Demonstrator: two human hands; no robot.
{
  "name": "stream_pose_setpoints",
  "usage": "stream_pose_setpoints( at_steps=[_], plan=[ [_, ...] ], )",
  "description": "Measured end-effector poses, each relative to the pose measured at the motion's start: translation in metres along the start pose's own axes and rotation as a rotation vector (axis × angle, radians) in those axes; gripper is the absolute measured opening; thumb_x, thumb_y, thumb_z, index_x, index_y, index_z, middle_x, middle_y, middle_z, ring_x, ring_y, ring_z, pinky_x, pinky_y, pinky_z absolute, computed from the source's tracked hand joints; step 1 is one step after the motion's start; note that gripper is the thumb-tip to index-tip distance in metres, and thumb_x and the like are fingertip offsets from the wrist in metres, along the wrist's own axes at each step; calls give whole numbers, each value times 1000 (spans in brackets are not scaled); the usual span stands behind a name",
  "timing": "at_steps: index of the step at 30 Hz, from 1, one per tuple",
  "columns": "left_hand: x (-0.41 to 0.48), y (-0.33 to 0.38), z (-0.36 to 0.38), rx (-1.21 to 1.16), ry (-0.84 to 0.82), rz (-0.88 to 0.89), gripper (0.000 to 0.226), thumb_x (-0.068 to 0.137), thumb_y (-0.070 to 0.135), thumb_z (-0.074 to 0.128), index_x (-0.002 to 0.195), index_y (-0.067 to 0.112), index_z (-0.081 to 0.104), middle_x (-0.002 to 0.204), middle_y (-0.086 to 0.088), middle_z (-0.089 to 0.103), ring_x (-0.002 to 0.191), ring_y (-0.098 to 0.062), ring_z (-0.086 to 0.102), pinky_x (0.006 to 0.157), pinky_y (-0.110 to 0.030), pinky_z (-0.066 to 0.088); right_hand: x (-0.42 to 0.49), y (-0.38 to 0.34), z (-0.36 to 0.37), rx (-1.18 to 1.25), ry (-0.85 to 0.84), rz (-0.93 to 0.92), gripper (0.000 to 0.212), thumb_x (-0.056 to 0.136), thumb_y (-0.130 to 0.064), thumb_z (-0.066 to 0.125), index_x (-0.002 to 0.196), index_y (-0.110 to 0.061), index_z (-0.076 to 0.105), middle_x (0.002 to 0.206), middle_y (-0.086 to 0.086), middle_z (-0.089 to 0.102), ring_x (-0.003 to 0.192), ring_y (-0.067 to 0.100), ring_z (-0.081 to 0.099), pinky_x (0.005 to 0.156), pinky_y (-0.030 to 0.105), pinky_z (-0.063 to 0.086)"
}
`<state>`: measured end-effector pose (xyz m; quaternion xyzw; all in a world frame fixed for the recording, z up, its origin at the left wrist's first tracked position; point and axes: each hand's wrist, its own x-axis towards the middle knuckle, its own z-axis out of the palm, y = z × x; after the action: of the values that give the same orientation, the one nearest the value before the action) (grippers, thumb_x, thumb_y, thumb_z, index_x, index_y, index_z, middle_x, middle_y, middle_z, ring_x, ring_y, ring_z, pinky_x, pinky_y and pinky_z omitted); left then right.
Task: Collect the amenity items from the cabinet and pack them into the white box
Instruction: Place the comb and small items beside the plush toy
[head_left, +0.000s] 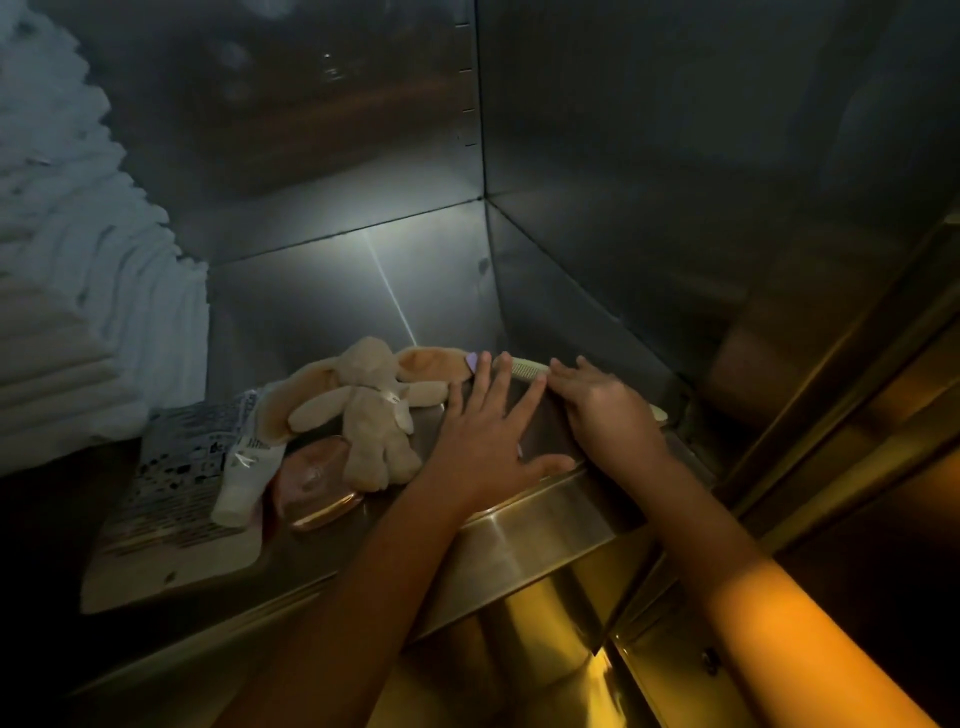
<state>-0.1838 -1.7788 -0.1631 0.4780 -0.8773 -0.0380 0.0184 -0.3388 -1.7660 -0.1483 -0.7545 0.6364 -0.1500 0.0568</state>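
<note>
The pale comb (524, 370) lies on the steel cabinet shelf (524, 545) near the right wall. The right hand (608, 410) rests on it, fingers laid flat, grip released. The left hand (488, 436) is spread flat just beside it, grasping nothing. Left of the hands lie a plush rabbit (369, 410), a white tube (249, 473), a pink packet (317, 483) and a printed pouch (171, 467), with stacked towels (78, 312) beyond.

Before you, the steel shelf (332, 301) carries a plush rabbit (374, 415), comb (524, 368), pink case (317, 480), printed packet (166, 499) and stacked towels (62, 322).
</note>
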Motion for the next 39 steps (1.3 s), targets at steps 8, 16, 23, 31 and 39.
stream_pose_setpoints(
  at_steps=[8,16,23,31,39],
  plan=[
    [-21,11,-10,-5,62,-72,88,73,77,11,144,32,-13,150,-7,-29,135,-26,-31,105,-43,-17,-24,-9,-10,-8,55,1,42,97,-21,40,139,-24,38,146,-2,37,137,21,28,108,37,22],
    [-71,54,-19,-6,286,-120,65,94,50,33,147,27,3,155,-6,-7,141,-21,-11,109,-42,-9,-85,-14,-30,25,210,-44,38,91,-17,51,130,-14,51,137,5,49,131,26,38,108,43,24],
    [-97,102,-14,-92,235,-53,60,95,42,36,146,29,8,156,-1,-4,131,-9,-22,106,-37,-14,-151,-7,-50,33,291,-26,37,80,-9,67,116,-5,62,123,15,59,119,36,51,95,54,39],
    [-123,139,-15,-92,263,174,57,95,40,38,146,24,16,155,-6,11,141,-19,-2,109,-39,-4,-230,-9,-55,-51,396,193,34,85,-17,63,119,-11,61,127,9,58,123,31,49,99,49,35],
    [-169,186,0,-245,268,386,51,94,34,43,141,16,35,150,-11,28,141,-27,14,109,-45,5,-324,-32,-52,-118,431,486,36,82,-17,67,118,-11,62,124,9,60,121,30,50,99,51,33]
  ],
)
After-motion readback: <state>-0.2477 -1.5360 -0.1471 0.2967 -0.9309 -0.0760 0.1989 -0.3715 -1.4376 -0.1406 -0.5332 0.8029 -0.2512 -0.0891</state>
